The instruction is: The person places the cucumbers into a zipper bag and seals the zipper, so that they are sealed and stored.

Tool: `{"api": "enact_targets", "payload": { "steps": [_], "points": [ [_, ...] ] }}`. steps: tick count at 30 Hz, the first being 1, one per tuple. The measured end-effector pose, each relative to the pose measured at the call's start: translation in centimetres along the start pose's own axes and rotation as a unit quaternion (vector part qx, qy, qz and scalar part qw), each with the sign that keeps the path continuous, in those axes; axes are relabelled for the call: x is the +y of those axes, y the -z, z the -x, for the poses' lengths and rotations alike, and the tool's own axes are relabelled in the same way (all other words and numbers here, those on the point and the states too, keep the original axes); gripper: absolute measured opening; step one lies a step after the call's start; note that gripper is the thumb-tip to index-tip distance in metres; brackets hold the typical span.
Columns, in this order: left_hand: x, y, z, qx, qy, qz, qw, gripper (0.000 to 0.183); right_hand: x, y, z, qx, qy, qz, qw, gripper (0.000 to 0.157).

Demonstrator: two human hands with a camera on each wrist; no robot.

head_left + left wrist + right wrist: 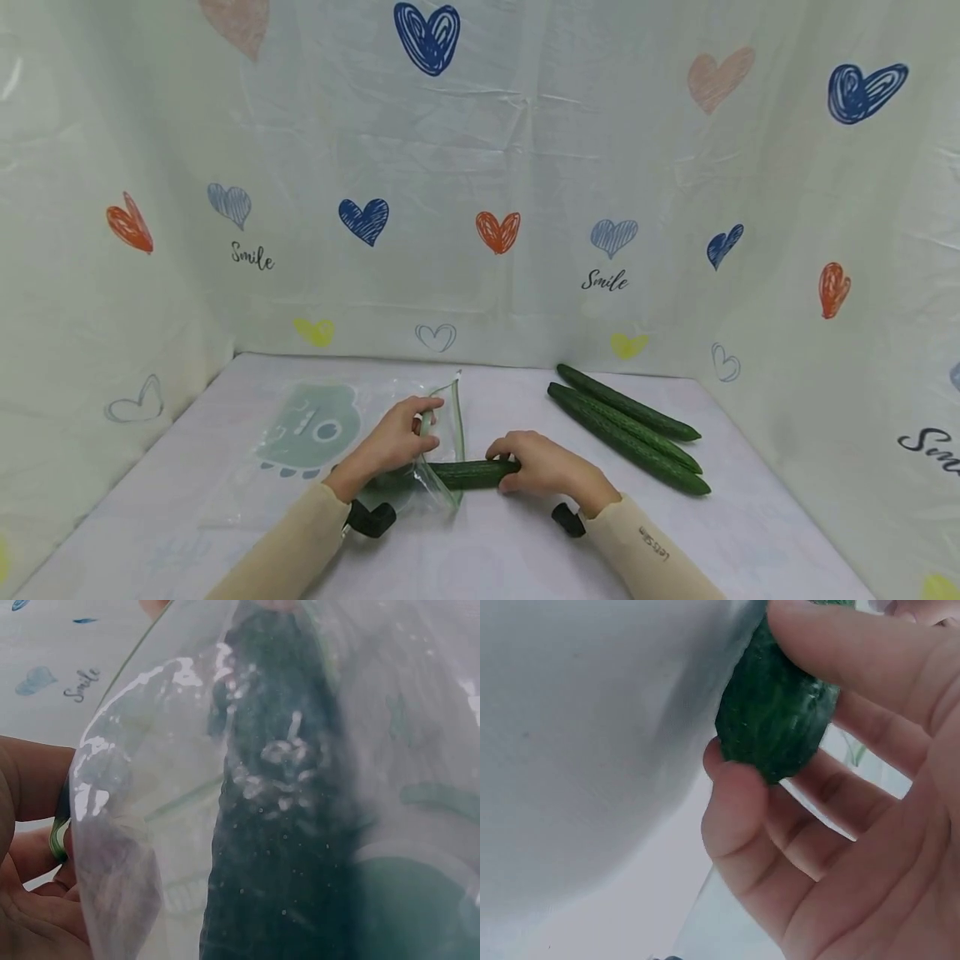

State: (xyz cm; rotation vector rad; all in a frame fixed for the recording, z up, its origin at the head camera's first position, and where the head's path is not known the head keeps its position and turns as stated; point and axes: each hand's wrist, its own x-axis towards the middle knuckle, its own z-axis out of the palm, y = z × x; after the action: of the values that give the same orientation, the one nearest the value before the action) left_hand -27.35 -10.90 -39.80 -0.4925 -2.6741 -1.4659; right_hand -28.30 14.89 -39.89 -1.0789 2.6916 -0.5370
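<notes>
A clear zip bag (458, 425) printed with a green cartoon face lies on the table, its mouth towards the right. My left hand (393, 437) pinches the upper edge of that mouth and lifts it. A dark green cucumber (474, 475) lies partly inside the bag, its right end outside. My right hand (543, 464) grips this outer end with thumb and fingers, as the right wrist view also shows on the cucumber (776, 712). Through the film in the left wrist view, the inserted cucumber (281, 847) appears blurred.
Several more cucumbers (626, 437) lie slanting side by side on the right of the white table (517, 554). A white curtain (427, 283) with printed hearts stands behind and at both sides. Each wrist wears a black device (371, 521).
</notes>
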Motion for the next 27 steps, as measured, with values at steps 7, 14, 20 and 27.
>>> {"api": "enact_targets", "payload": {
  "steps": [7, 14, 20, 27],
  "points": [
    [0.0, 0.06, -0.1, -0.007, -0.002, 0.002, 1.0, 0.057, -0.18, 0.0, 0.24, 0.009, 0.008, 0.021, 1.0, 0.035],
    [-0.03, -0.07, -0.13, -0.007, -0.003, -0.002, 1.0, 0.057, 0.05, -0.23, 0.43, 0.008, 0.021, 0.033, 0.999, 0.034],
    [-0.13, -0.03, 0.05, -0.01, -0.003, 0.006, 0.9999, 0.056, 0.15, -0.29, 0.47, 0.011, 0.033, 0.033, 0.999, 0.035],
    [-0.09, 0.07, 0.07, -0.009, -0.009, 0.006, 0.9999, 0.056, 0.03, -0.52, 0.12, 0.013, 0.057, 0.016, 0.998, 0.033]
  ]
}}
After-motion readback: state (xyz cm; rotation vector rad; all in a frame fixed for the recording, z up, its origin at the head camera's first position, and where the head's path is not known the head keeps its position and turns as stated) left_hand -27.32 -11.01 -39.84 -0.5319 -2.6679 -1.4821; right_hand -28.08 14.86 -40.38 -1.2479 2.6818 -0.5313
